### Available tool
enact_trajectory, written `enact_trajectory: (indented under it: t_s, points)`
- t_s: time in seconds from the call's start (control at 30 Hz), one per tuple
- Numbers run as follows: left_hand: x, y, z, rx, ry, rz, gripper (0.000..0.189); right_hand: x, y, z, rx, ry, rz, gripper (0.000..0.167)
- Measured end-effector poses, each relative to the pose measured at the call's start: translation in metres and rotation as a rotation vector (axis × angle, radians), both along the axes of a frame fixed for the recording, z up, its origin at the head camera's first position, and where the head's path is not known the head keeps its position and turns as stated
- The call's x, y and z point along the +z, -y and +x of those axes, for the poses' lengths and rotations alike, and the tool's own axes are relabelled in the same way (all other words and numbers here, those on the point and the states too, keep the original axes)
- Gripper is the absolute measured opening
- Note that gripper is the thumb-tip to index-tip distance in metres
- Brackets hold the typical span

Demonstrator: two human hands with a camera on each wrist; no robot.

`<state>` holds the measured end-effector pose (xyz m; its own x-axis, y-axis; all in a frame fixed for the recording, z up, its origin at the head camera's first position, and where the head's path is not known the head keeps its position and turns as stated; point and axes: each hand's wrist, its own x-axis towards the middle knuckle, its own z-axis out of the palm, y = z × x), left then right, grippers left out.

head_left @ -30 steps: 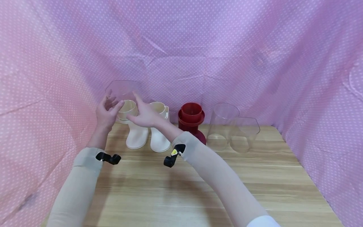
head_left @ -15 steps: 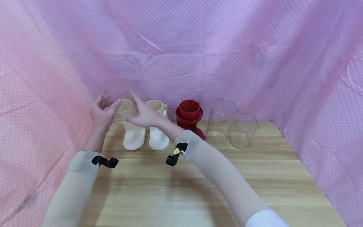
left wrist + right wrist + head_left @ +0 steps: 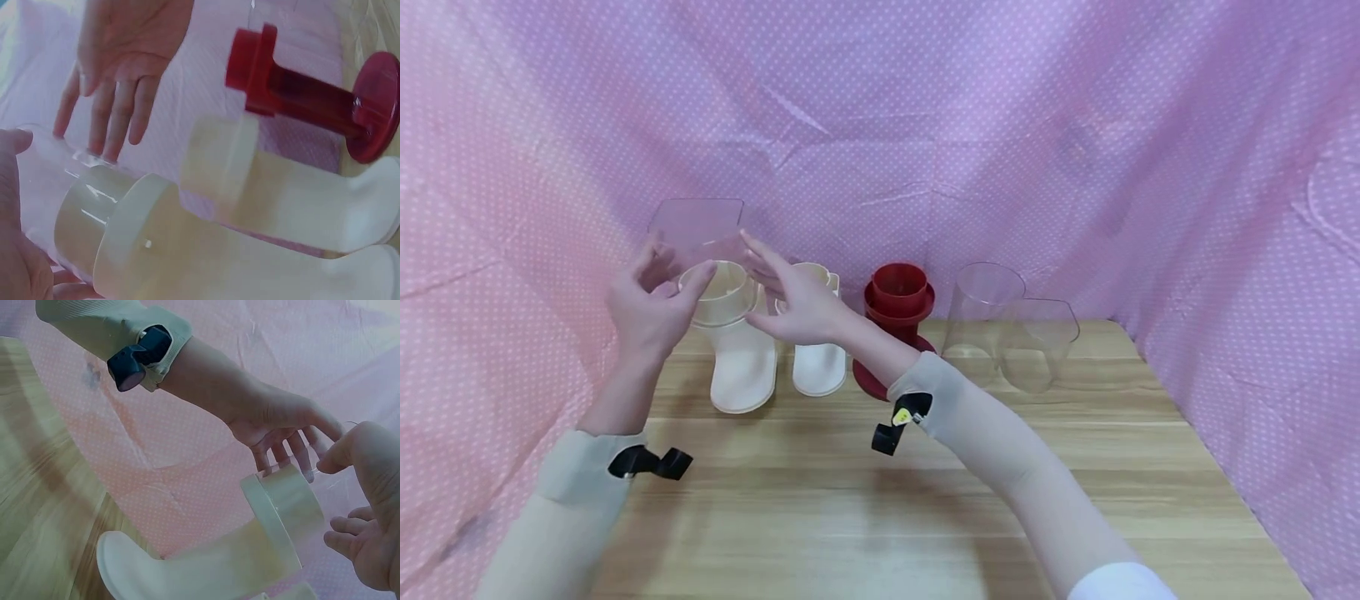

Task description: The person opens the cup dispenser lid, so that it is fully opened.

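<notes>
"Start at the left. What had you got hold of?"

"Pink cloth (image 3: 505, 208) was close by my left hand (image 3: 651, 312), so little room there! Thumb out and fingers bent, that hand was spread round the clear sleeve (image 3: 696, 221), wide because the sleeve was wide."

"And the sleeve sat where?"

"Above the first white stand (image 3: 743, 367), seemingly around its neck; how far down, I couldn't tell. The stand's collar would have made a natural stop. Then came my right hand (image 3: 805, 304), palm in, fingers nearly straight against the sleeve's other side, gripping nothing. Two sides, I'd judge, to hold it level."

"Past that hand?"

"The second white stand (image 3: 820, 367), just beside, partly hidden, a tight gap! Then the red stand (image 3: 898, 292), under my forearm, and two clear tubes (image 3: 985, 308) upright, probably lined up at the back for easy reach."

"Room to move?"

"Towards me: the front of the table (image 3: 820, 508) was wide open, and its right edge lay well apart from the tubes."
</notes>
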<state>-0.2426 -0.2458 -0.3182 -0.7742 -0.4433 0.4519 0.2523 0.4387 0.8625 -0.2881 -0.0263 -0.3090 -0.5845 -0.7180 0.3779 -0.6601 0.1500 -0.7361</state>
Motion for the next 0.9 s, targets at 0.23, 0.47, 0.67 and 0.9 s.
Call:
enact_trajectory:
  t_s: [0.23, 0.47, 0.67, 0.9]
  points:
    - [0.015, -0.011, 0.03, -0.046, -0.154, -0.048, 0.051, 0.009, -0.016, 0.024, -0.114, -0.273, -0.122, 0.086]
    - [0.026, -0.04, 0.057, -0.173, -0.206, -0.024, 0.031, 0.017, -0.032, 0.042, -0.263, -0.518, -0.32, 0.075]
    - [0.029, -0.066, 0.069, -0.304, -0.268, 0.012, 0.043, 0.025, -0.06, 0.054, -0.296, -0.585, -0.445, 0.072]
    - [0.03, -0.092, 0.073, -0.446, -0.353, -0.051, 0.025, 0.028, -0.094, 0.064, -0.309, -0.627, -0.482, 0.073]
